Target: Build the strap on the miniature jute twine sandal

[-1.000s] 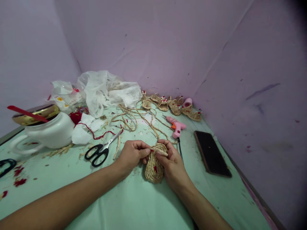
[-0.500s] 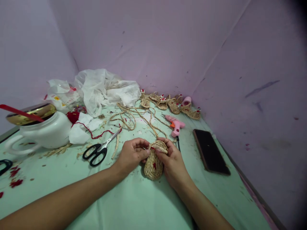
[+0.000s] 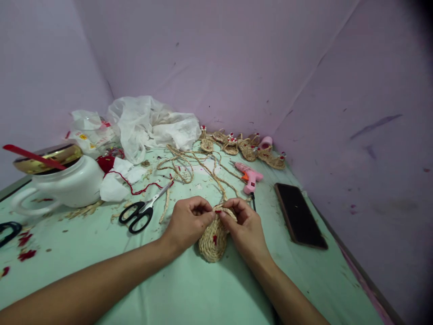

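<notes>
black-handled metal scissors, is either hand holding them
No, the scissors lie on the green tabletop, apart from the left hand and right hand.

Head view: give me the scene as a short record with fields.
Left hand: pinches the upper left of a tan, sole-shaped braided-fibre piece
Right hand: pinches its upper right
Left of hands: black-handled metal scissors; white, round, handled pot
Right of hands: black-screened rectangular phone
Beyond hands: pink plastic glue gun
At the back: tan woven pieces, some beaded
Surface: pale green table covering
</notes>
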The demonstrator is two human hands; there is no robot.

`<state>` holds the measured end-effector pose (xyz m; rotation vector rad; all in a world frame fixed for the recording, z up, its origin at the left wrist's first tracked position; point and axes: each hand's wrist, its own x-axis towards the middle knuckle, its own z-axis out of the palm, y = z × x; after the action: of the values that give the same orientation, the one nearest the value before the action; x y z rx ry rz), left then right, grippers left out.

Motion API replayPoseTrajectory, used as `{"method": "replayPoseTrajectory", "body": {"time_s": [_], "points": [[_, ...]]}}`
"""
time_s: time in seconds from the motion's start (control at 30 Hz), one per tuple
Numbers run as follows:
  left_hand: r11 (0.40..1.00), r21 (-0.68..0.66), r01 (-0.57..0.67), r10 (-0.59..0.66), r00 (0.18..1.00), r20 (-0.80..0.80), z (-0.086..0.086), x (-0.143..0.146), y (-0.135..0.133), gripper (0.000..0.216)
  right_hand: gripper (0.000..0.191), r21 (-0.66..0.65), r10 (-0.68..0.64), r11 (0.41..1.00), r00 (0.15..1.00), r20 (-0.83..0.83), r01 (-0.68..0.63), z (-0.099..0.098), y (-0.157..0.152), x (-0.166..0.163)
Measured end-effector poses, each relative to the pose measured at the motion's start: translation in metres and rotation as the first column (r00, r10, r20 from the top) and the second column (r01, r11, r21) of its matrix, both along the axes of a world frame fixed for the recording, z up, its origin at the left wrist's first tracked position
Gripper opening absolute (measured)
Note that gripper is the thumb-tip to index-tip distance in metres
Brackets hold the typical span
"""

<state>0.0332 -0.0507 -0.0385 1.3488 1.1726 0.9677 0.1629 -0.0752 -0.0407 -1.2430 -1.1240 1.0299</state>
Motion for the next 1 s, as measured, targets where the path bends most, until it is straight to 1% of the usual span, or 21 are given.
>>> {"method": "replayPoseTrajectory", "body": {"time_s": [0.13, 0.2, 0.27, 0.3, 0.33, 0.4, 0.47, 0.5, 0.57, 0.63, 0.73, 0.83, 0.9, 1.0], "points": [[0.998, 0.063, -0.012, 0.018, 0.996, -0.089, 0.000, 0.000, -0.007, 0.008, 0.009, 0.043, 0.006, 0.999, 0.993, 0.114, -0.011, -0.006, -0.001, -0.001], [0.991, 0.136, 0.003, 0.016, 0.990, -0.139, 0.001, -0.001, -0.011, 0.008, 0.010, 0.059, 0.006, 0.998, 0.986, 0.167, -0.016, -0.006, -0.003, -0.002], [0.967, 0.251, 0.037, 0.014, 0.980, -0.197, 0.002, -0.002, -0.013, 0.009, 0.011, 0.064, 0.014, 0.998, 0.987, 0.157, -0.025, -0.005, -0.004, -0.003], [0.955, 0.291, 0.058, 0.006, 0.977, -0.212, 0.003, -0.002, -0.014, 0.010, 0.011, 0.059, 0.022, 0.998, 0.992, 0.125, -0.029, -0.005, -0.004, -0.003], [0.950, 0.303, 0.076, -0.011, 0.978, -0.211, 0.003, -0.003, -0.013, 0.012, 0.012, 0.051, 0.032, 0.998, 0.996, 0.079, -0.036, -0.003, -0.004, -0.003], [0.966, 0.243, 0.093, -0.057, 0.987, -0.150, 0.005, -0.005, -0.011, 0.015, 0.013, 0.027, 0.052, 0.998, 0.998, -0.028, -0.052, -0.001, -0.003, -0.001], [0.982, 0.159, 0.098, -0.087, 0.994, -0.070, 0.006, -0.008, -0.006, 0.012, 0.014, 0.004, 0.071, 0.997, 0.990, -0.124, -0.072, 0.000, -0.001, 0.000], [0.984, 0.142, 0.105, -0.098, 0.994, -0.052, 0.007, -0.009, -0.003, 0.011, 0.015, -0.002, 0.078, 0.997, 0.984, -0.158, -0.079, 0.000, -0.001, 0.001], [0.977, 0.160, 0.143, -0.132, 0.988, -0.076, 0.010, -0.011, 0.002, 0.012, 0.016, -0.003, 0.086, 0.996, 0.977, -0.196, -0.088, 0.000, 0.000, 0.002], [0.961, 0.185, 0.207, -0.182, 0.973, -0.141, 0.014, -0.014, 0.006, 0.012, 0.017, 0.003, 0.105, 0.994, 0.973, -0.208, -0.106, 0.000, 0.001, 0.002], [0.944, 0.137, 0.301, -0.274, 0.943, -0.188, 0.017, -0.017, 0.009, 0.009, 0.018, -0.010, 0.136, 0.990, 0.972, -0.193, -0.141, -0.002, -0.001, 0.000], [0.925, 0.101, 0.365, -0.340, 0.918, -0.202, 0.016, -0.019, 0.009, 0.009, 0.016, -0.010, 0.165, 0.986, 0.979, -0.117, -0.167, -0.005, -0.003, -0.003], [0.917, 0.108, 0.383, -0.351, 0.907, -0.234, 0.013, -0.019, 0.009, 0.009, 0.015, -0.002, 0.190, 0.982, 0.981, -0.044, -0.190, -0.008, -0.004, -0.003], [0.916, 0.134, 0.378, -0.327, 0.898, -0.293, 0.010, -0.019, 0.008, 0.008, 0.015, 0.007, 0.228, 0.974, 0.973, 0.041, -0.228, -0.011, -0.006, -0.003]]}}
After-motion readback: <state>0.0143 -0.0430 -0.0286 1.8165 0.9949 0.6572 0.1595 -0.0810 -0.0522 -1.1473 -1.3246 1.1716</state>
